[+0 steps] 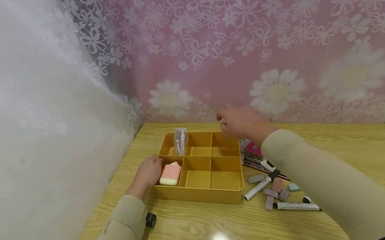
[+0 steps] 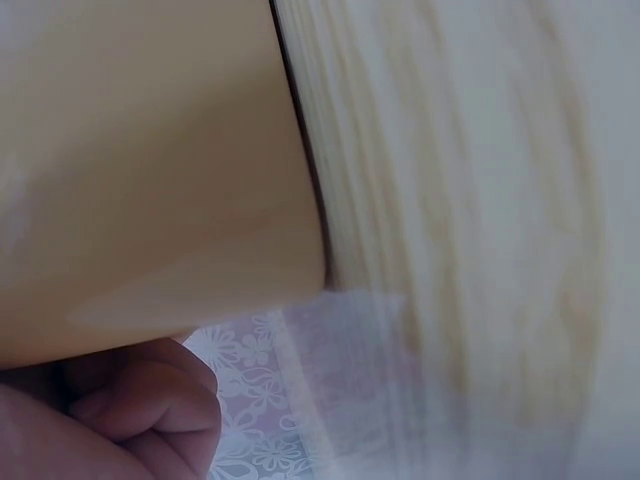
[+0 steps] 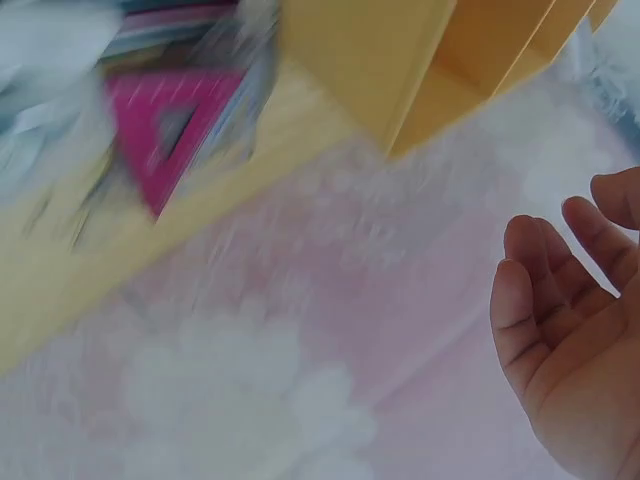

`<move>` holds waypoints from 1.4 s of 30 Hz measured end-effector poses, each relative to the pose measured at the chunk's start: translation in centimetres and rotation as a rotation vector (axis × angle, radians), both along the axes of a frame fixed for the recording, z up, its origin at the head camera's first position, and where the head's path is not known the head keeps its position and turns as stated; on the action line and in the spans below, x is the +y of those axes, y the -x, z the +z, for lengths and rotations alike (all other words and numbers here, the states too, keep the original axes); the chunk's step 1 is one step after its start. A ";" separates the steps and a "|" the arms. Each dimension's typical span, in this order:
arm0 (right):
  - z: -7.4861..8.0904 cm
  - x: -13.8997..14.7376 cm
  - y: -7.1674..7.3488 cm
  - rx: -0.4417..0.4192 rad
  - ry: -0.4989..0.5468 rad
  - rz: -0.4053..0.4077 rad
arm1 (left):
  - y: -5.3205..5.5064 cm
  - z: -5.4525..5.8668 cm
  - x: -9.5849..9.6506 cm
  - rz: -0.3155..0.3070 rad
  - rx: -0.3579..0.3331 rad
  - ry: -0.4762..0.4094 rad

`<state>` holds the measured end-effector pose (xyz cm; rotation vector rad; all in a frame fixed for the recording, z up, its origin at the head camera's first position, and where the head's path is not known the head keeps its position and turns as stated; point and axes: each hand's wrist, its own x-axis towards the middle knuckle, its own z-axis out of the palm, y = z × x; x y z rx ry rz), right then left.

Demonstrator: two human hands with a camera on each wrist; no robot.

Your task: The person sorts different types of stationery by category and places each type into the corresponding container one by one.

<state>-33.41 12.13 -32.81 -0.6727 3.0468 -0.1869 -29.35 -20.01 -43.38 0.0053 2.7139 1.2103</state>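
Note:
A yellow organizer box (image 1: pixel 203 194) with several compartments stands on the table. My left hand (image 1: pixel 148 173) grips its left side wall; in the left wrist view the curled fingers (image 2: pixel 165 410) lie against the box wall (image 2: pixel 150 200). A pink-and-cream bottle-shaped thing (image 1: pixel 171 173) lies in the front left compartment. In the back left one, a clear case (image 1: pixel 180 141) with slim white pieces leans upright. Above the box's back right corner hovers my right hand (image 1: pixel 238 121), holding nothing. Its fingers are loosely bent and apart in the right wrist view (image 3: pixel 575 310).
Right of the box lie white markers (image 1: pixel 258 188), several erasers (image 1: pixel 277 184), pencils (image 1: pixel 252 162) and a magenta set square (image 3: pixel 140 130). A small black object (image 1: pixel 150 219) sits by the left sleeve. A flowered curtain (image 1: pixel 197 45) hangs behind the table.

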 end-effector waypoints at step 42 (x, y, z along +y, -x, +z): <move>-8.1 20.6 -6.3 -0.387 -0.079 -0.125 | -0.1 0.0 0.0 -0.002 -0.012 0.002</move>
